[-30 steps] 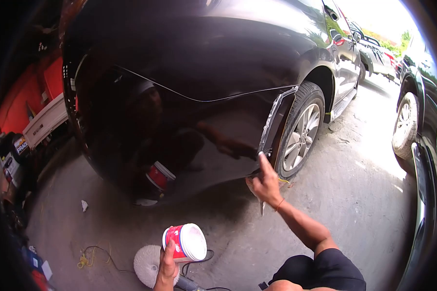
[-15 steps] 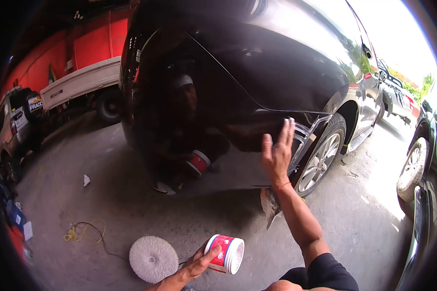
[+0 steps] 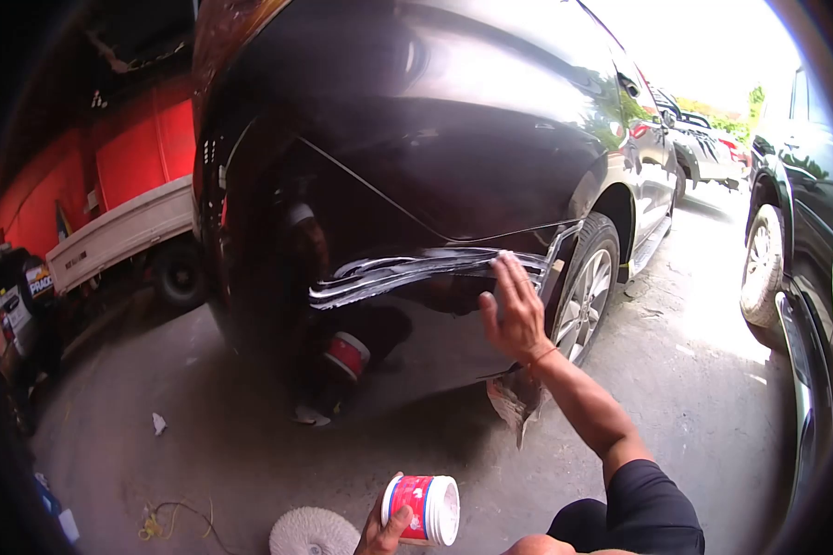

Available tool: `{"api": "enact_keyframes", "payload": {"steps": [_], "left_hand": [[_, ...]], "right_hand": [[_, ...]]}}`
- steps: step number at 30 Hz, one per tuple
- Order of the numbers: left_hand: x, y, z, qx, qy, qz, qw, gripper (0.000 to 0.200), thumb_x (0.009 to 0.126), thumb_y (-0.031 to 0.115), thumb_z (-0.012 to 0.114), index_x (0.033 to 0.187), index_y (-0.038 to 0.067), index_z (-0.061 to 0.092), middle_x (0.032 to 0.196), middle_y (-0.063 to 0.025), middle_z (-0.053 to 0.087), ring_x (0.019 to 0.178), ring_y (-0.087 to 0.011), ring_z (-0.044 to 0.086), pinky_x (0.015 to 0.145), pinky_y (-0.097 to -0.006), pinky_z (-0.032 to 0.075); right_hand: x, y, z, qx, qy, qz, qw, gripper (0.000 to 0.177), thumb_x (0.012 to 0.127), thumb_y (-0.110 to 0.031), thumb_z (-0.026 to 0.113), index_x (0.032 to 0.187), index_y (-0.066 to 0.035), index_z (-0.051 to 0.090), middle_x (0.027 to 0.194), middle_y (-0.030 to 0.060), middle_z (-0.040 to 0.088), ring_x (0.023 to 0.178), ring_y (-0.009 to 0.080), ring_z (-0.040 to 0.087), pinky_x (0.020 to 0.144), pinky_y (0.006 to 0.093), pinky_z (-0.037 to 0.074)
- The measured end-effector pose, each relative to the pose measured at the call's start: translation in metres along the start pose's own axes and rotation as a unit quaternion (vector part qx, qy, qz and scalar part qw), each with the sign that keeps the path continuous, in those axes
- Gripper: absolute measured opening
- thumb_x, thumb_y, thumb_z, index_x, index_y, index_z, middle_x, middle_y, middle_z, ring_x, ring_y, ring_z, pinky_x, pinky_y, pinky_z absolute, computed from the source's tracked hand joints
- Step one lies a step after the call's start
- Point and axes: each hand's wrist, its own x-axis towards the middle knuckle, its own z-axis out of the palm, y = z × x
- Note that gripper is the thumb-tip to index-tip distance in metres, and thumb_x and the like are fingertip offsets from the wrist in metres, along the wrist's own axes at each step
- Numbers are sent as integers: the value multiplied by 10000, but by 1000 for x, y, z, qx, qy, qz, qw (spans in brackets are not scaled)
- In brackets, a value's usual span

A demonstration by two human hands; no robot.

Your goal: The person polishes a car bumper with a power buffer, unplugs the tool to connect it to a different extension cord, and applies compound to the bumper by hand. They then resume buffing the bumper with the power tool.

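My right hand (image 3: 516,314) lies with its fingers stretched out against the rear bumper of a dark car (image 3: 416,338), close to the back wheel. Streaks of white paste (image 3: 393,272) run sideways across the bumper, from near its corner to the fingertips. Low in the view, my left hand (image 3: 385,531) grips a white tub (image 3: 423,509) with a red label, tilted with its mouth to the right. White stuff shows inside the tub. A round, fluffy polishing pad (image 3: 313,533) sits on the floor left of the tub, partly cut off by the frame.
The car's rear wheel (image 3: 587,296) stands right of my right hand. A torn hanging piece (image 3: 516,405) is below the bumper. Another dark vehicle (image 3: 805,213) is at right; a white truck bed (image 3: 125,236) is at left. A cord (image 3: 171,518) lies near the pad.
White streaks now spread leftward across the bumper, where before there was paste only near the wheel. My view has shifted; my right hand is still at the wheel end, my left hand still holds the tub.
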Motion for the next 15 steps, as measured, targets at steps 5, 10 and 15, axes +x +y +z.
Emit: {"api": "enact_keyframes", "payload": {"steps": [5, 10, 15], "left_hand": [[7, 12, 13, 35, -40, -7, 999, 786, 923, 448, 634, 1492, 3, 323, 1350, -136, 540, 1247, -231, 510, 1112, -367, 350], [-5, 18, 22, 37, 4, 19, 999, 789, 922, 450, 635, 1493, 4, 322, 1346, -138, 543, 1243, -233, 514, 1110, -368, 353], [-19, 18, 25, 30, 58, 34, 997, 791, 921, 452, 635, 1494, 5, 321, 1342, -139, 546, 1238, -234, 518, 1108, -369, 356]], "right_hand": [[59, 141, -24, -114, 82, 227, 964, 578, 1002, -340, 460, 1357, 117, 460, 1392, 311, 489, 1343, 430, 436, 1138, 439, 336], [62, 121, -11, -122, 45, 186, 974, 558, 1023, -331, 421, 1365, 107, 474, 1416, 304, 479, 1339, 415, 454, 1141, 447, 332], [68, -8, 5, -44, 43, -10, 998, 553, 1015, -281, 453, 1388, 127, 439, 1449, 331, 425, 1400, 432, 377, 1193, 478, 246]]}}
